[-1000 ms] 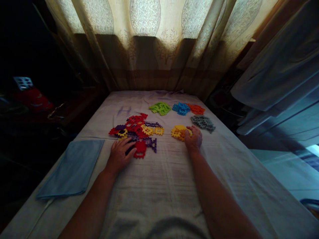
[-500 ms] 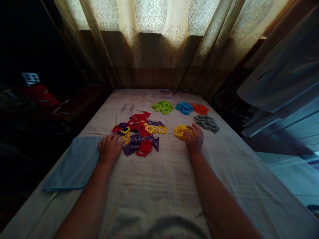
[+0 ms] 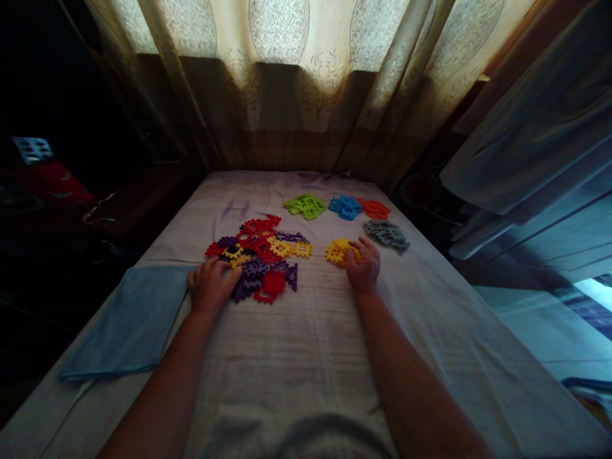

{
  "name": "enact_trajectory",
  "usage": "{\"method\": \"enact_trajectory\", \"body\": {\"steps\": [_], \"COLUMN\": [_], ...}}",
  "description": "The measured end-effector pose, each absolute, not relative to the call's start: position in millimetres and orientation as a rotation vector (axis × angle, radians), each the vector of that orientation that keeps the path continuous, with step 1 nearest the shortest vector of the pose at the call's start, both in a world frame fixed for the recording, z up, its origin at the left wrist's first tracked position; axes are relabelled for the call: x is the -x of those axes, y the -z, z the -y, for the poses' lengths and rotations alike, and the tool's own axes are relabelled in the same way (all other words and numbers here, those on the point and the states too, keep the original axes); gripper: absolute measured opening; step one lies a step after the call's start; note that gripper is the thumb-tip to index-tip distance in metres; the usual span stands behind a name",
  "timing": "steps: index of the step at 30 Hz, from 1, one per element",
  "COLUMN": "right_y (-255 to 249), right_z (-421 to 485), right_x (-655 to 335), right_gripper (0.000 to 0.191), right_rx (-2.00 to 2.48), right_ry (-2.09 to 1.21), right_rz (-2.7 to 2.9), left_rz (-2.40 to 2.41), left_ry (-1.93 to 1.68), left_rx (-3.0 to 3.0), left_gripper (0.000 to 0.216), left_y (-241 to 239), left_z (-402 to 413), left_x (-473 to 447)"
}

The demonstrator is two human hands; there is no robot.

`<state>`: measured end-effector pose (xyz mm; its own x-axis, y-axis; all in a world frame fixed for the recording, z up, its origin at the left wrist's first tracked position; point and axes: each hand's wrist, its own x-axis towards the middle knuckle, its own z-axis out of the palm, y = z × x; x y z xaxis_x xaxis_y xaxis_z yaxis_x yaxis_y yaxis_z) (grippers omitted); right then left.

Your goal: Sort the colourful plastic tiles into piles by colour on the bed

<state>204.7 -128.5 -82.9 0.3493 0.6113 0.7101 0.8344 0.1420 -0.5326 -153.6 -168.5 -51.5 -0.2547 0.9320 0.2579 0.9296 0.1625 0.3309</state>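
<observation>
On the left, a mixed pile of toothed plastic building pieces [image 3: 261, 245] lies on the sheet, in red, purple and yellow. My left hand [image 3: 213, 284] rests at the pile's left edge, its fingers bent and closed round a yellow toothed piece [image 3: 240, 261] that is partly hidden. My right hand [image 3: 364, 264] is at a small heap of yellow toothed pieces [image 3: 336, 253]. Its thumb and fingers are closed on the near right side of that heap; how many pieces they grip cannot be made out.
Behind are heaps of green pieces [image 3: 305, 206], blue pieces [image 3: 345, 207] and orange pieces [image 3: 374, 208]. Grey pieces [image 3: 386, 235] lie right of the yellow heap. A folded blue cloth [image 3: 127, 322] with a white cord lies at left. A curtain [image 3: 282, 102] hangs beyond the bed.
The view has swung slightly right. My left thumb has moved in over the yellow piece at the mixed pile's edge. My right hand stays at the yellow heap.
</observation>
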Motion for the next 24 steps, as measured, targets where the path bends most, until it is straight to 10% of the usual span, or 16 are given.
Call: {"method": "enact_trajectory", "body": {"steps": [15,24], "right_y": [69,45], "right_z": [133,160], "right_x": [-208,-128], "right_gripper": [0.028,0.036], "right_rx": [1.550,1.230], "right_ry": [0.137,-0.739], "right_rz": [1.244,1.648], "left_rz": [-2.224,-1.564], "left_ry": [-1.181,-1.223], "left_rx": [-1.877,-2.393], "left_gripper": [0.019,0.026], "left_y": [54,50], "left_z": [170,192], "left_x": [164,112]}}
